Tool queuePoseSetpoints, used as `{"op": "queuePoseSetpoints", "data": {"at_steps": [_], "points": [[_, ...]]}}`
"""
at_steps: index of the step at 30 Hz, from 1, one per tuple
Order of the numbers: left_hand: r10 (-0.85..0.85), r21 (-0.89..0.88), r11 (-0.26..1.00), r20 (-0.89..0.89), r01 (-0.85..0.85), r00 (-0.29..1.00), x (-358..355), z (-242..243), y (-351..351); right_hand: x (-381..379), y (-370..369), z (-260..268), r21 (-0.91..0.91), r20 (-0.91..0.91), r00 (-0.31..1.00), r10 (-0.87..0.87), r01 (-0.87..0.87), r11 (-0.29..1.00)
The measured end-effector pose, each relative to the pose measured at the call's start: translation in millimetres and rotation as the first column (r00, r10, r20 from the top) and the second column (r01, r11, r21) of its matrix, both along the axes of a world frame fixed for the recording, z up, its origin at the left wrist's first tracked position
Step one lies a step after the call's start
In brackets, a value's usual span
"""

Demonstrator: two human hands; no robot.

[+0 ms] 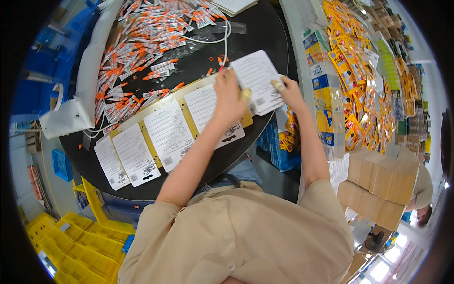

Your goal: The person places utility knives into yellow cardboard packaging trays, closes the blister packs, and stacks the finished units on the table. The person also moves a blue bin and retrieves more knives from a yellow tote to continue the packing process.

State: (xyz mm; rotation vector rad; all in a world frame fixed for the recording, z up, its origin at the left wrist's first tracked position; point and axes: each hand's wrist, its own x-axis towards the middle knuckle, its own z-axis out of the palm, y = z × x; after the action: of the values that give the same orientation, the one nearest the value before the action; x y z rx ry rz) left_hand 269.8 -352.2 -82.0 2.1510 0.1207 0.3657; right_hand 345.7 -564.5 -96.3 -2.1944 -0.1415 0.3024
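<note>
My right hand [291, 93] grips the right edge of a stack of white printed cards [256, 76], its taped thumb on top. Close to the stack's left side is my left hand [230, 94], fingers curled and blurred, with yellowish tape on the thumb; whether it pinches a card cannot be made out. Under my left forearm runs a long yellow jig [152, 141] with a pale back rail. Several blister-type backing cards [168, 133] lie on it in a row, printed side up, with hang slots towards me. A white cable [226, 44] ends by my left fingertips.
Small tubes with orange caps [152, 32] are heaped at the table's far left. More cards [236, 5] lie at the back of the black table [262, 28]. Yellow packaged cards [351, 71] fill the right side, near cardboard boxes [379, 177]. Yellow bins [78, 248] stand lower left; another person [420, 181] is far right.
</note>
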Motion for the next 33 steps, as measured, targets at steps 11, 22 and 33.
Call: {"op": "queuePoseSetpoints", "data": {"at_steps": [11, 22, 33], "points": [[-0.062, 0.494, 0.867, -0.019, 0.063, 0.998, 79.6, -27.8, 19.5, -61.9, -14.8, 20.9, 0.042, 0.449, 0.859, -0.247, 0.256, 0.966], [-0.328, -0.088, 0.938, 0.096, 0.337, 0.94, -21.9, 0.2, -29.3, -277.0, -203.4, 60.1, -0.825, 0.317, 0.944, -0.093, 0.322, 0.465], [-0.548, -0.589, 0.705, -0.098, 0.395, 0.831, -121.7, 56.4, 6.3, -277.6, -143.8, 234.8, -0.869, 0.263, 0.954, -0.147, 0.3, 0.394]]}}
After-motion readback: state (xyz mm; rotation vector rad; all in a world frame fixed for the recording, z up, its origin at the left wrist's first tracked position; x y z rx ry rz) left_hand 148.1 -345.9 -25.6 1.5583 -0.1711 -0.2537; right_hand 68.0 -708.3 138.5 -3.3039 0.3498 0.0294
